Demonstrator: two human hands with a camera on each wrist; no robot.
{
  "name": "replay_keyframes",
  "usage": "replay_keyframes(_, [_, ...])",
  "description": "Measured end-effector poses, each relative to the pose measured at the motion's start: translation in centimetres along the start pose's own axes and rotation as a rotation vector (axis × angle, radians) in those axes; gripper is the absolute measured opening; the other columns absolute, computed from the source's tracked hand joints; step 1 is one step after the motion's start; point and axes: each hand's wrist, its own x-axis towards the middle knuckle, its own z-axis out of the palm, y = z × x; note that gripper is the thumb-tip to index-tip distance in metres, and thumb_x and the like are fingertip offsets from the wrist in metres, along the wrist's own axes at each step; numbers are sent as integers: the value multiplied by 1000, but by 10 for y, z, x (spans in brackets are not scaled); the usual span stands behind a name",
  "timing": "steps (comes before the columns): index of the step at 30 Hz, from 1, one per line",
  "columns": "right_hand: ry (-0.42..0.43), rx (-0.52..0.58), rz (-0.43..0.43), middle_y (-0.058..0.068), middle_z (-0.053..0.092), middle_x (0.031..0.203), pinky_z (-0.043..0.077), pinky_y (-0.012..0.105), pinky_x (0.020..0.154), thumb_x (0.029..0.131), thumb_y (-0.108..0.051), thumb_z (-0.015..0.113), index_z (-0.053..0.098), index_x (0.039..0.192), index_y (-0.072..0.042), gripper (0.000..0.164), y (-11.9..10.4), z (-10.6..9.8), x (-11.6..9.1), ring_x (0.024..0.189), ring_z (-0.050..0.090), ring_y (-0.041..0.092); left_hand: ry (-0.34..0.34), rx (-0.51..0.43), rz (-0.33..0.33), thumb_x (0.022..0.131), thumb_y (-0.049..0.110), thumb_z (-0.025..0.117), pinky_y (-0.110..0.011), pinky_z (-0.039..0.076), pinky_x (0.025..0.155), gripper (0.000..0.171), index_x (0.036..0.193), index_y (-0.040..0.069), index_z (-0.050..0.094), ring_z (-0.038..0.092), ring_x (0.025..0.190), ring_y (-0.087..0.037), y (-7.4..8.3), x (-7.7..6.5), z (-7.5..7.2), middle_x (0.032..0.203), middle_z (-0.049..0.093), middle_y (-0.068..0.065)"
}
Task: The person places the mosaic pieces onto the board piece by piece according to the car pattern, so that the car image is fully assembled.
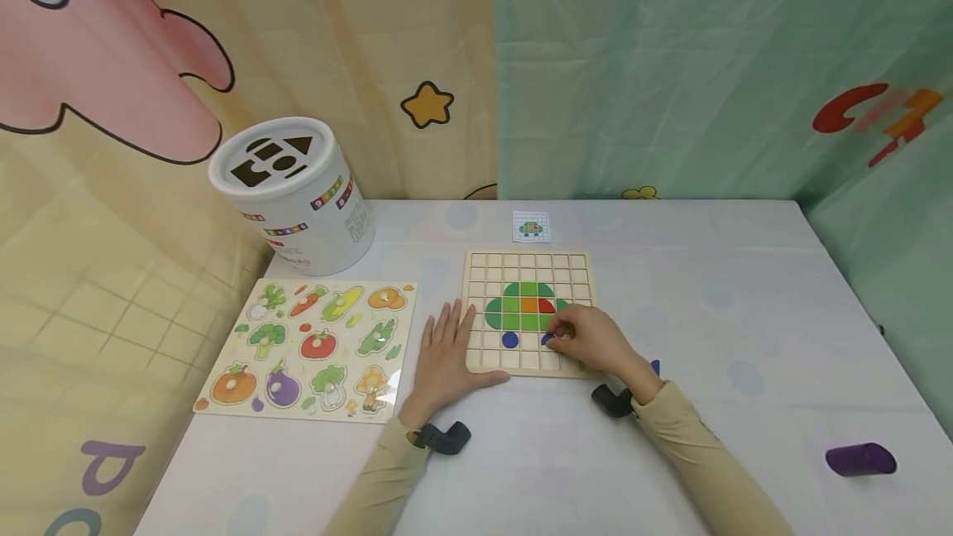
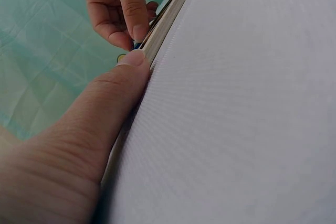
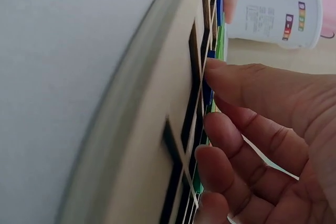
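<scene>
Pinching blue piece (image 3: 208, 90), right hand (image 1: 591, 341); head view half-hides piece.

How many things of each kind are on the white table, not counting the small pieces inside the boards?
Grid board with the right hand on it: 1
Vegetable puzzle board: 1
White shape-sorter bucket: 1
Small pattern card: 1
Purple cylinder: 1
Total: 5
</scene>
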Motion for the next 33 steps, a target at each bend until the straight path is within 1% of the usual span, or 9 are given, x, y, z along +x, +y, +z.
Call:
replay_keyframes(5, [19, -27, 10, -8, 54, 68, 40, 28, 53, 79, -16, 78, 69, 80, -12, 10, -1, 2, 1, 60, 46, 10, -1, -7, 0, 67, 78, 61, -44, -1, 114, 117, 152, 10, 19, 2, 143, -27, 1, 0, -2, 157, 10, -12])
replay_keyframes(12, [36, -37, 38, -6, 52, 66, 39, 28, 53, 78, -16, 79, 68, 78, -12, 12, -3, 4, 2, 59, 45, 12, 0, 4, 5, 67, 79, 60, -43, -1, 114, 117, 152, 11, 19, 3, 143, -27, 1, 1, -2, 157, 11, -12])
replay_keyframes(17, [54, -28, 59, -7, 53, 68, 40, 28, 53, 79, -18, 77, 69, 79, -12, 11, -3, -1, -4, 60, 46, 12, 6, 3, 11, 67, 78, 61, -44, -1, 114, 117, 152, 10, 19, 3, 143, -28, 1, 1, -1, 157, 11, -13])
replay_keyframes(22, [110, -11, 83, -7, 55, 69, 41, 29, 53, 83, -17, 74, 69, 80, -12, 7, 5, -17, -19, 60, 48, 12, -1, 5, 13, 67, 78, 61, -44, -2, 114, 117, 152, 10, 19, 2, 143, -28, 1, 2, -1, 157, 9, -12])
replay_keyframes(25, [137, -42, 101, -7, 56, 70, 41, 29, 53, 84, -16, 72, 69, 83, -10, 6, 18, -29, -32, 60, 48, 12, 1, -3, 12, 67, 78, 61, -43, -3, 114, 117, 152, 10, 19, 2, 143, -28, 1, 1, -1, 157, 9, -13])
replay_keyframes(28, [125, -69, 137, -5, 58, 73, 41, 29, 52, 85, -15, 71, 70, 86, -7, 8, 32, -42, -48, 61, 48, 12, 4, -2, 13, 66, 78, 61, -44, -3, 114, 117, 152, 10, 19, 2, 143, -28, 1, 1, -1, 157, 10, -13])
replay_keyframes(33, [69, -79, 184, -1, 61, 82, 40, 30, 54, 85, -18, 71, 70, 92, -5, 14, 52, -61, -73, 63, 47, 13, 9, 2, 14, 66, 79, 60, -44, -2, 114, 117, 152, 10, 19, 3, 143, -28, 0, 0, -1, 157, 10, -13])
